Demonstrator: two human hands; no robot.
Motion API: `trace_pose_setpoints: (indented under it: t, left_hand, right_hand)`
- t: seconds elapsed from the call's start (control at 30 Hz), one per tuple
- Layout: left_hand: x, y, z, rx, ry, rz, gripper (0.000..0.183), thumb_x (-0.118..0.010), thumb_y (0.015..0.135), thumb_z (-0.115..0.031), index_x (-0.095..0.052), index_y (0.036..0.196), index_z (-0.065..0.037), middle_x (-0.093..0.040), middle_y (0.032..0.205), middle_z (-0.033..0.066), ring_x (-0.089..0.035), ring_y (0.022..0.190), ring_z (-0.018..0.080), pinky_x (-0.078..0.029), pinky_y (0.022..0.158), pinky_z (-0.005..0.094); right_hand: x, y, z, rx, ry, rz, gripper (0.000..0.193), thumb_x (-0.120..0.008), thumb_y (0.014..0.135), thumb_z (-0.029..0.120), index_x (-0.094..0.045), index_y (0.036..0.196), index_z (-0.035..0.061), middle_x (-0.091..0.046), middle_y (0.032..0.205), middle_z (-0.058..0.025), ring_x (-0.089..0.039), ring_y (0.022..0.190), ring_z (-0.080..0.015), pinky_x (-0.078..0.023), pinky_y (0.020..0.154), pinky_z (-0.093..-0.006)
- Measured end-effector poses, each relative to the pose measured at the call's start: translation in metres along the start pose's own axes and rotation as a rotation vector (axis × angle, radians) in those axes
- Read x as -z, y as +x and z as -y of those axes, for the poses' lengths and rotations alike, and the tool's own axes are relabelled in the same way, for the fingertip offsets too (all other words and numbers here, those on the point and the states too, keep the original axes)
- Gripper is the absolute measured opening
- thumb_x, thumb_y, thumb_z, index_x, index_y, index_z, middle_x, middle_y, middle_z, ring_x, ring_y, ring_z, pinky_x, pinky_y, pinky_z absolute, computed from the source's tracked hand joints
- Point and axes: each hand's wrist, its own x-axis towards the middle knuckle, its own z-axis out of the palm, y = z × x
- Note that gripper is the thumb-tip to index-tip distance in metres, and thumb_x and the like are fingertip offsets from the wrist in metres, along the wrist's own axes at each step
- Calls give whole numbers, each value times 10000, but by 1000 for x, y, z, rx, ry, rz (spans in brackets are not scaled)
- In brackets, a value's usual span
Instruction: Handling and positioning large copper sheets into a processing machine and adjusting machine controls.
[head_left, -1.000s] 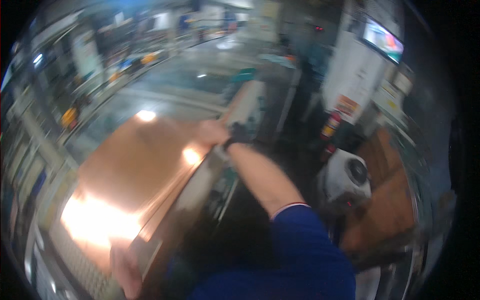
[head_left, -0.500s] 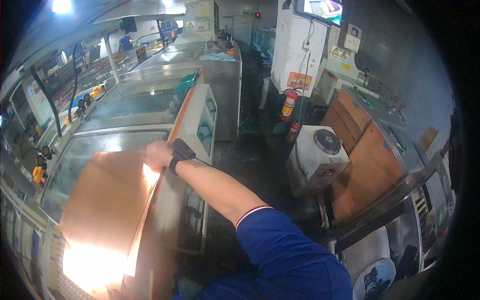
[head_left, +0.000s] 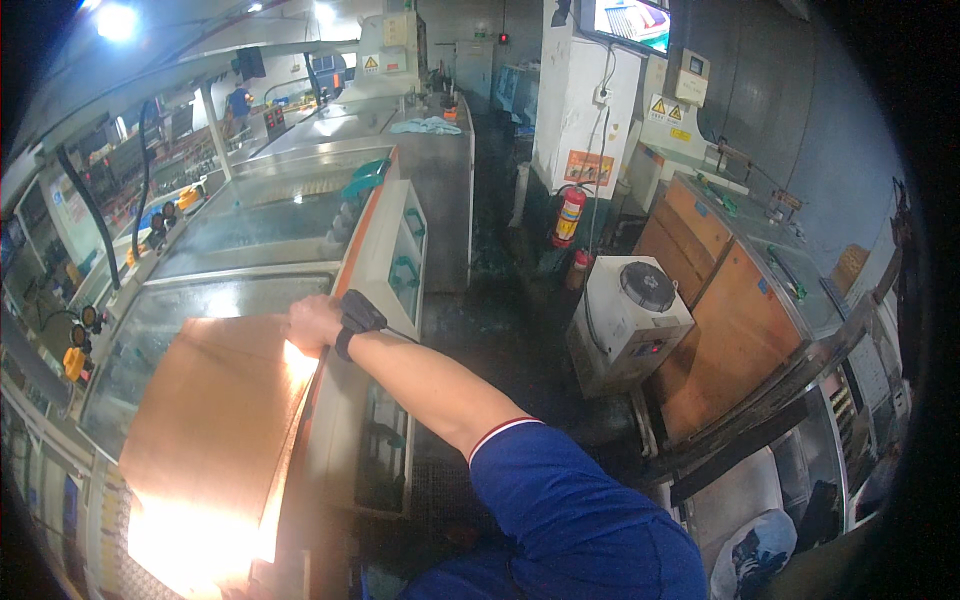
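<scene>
My right hand [head_left: 314,322] is closed on the far right corner of a copper-coloured sheet [head_left: 205,400], with the fingers partly hidden behind the hand. A dark strap with a small black device [head_left: 361,313] circles that wrist. The sheet lies over the glass-topped machine [head_left: 240,297], its near part washed out by bright glare. Along its right side a second edge shows beneath, so it may be more than one sheet. My left hand does not show.
Further along the machine sits a teal handle [head_left: 366,178], and beyond it a blue cloth [head_left: 425,126]. Across the dark aisle stand a white box unit with a round black top [head_left: 648,287], a fire extinguisher [head_left: 569,217] and a brown cabinet [head_left: 735,335].
The whole view has shifted slightly. My right hand keeps its hold on the sheet's corner, and the sheet's position on the machine looks almost the same.
</scene>
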Motion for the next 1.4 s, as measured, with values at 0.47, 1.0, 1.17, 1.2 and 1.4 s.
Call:
trace_pose_setpoints:
  t: [0.47, 1.0, 1.17, 1.2, 1.4]
  left_hand:
    - [-9, -6, -1, -24, -183, -155, 288, -718, 923, -211, -571, 875, 32, -546, 827, 241, -505, 774, 417, -457, 738, 497]
    - [-7, -3, -12, -89, -97, -43, 310, -731, 884, -191, -511, 828, 20, -514, 795, 227, -480, 763, 414, -427, 729, 505]
    - [-5, -3, -7, -84, -79, -55, 284, -709, 884, -169, -505, 813, 16, -501, 784, 221, -467, 757, 406, -415, 718, 502]
    - [-5, -2, -7, -84, -79, -54, 284, -709, 884, -169, -505, 813, 16, -501, 784, 221, -467, 757, 406, -415, 718, 502]
    - [-5, 1, -4, -157, -34, -38, 281, -704, 889, -159, -503, 789, 10, -504, 773, 213, -465, 736, 396, -410, 698, 499]
  right_hand:
    - [-4, 4, -1, 12, 13, -27, 482, -510, 969, 409, -749, 963, -9, -747, 946, -230, -733, 909, -409, -580, 758, -522]
    - [-9, 9, -3, 21, -32, 2, 439, -504, 987, 368, -760, 1003, 12, -741, 1011, -221, -721, 961, -409, -571, 799, -530]
    - [-15, 13, -7, 73, -49, -9, 390, -476, 991, 297, -766, 1016, 38, -735, 1028, -211, -720, 942, -411, -572, 793, -538]
    - [-14, 12, -7, 100, -84, -7, 406, -476, 989, 315, -766, 1005, 31, -738, 1019, -214, -721, 942, -410, -571, 795, -537]
    - [-5, 5, 2, -15, 36, -19, 456, -491, 970, 372, -764, 951, 7, -747, 969, -223, -724, 938, -409, -564, 793, -537]
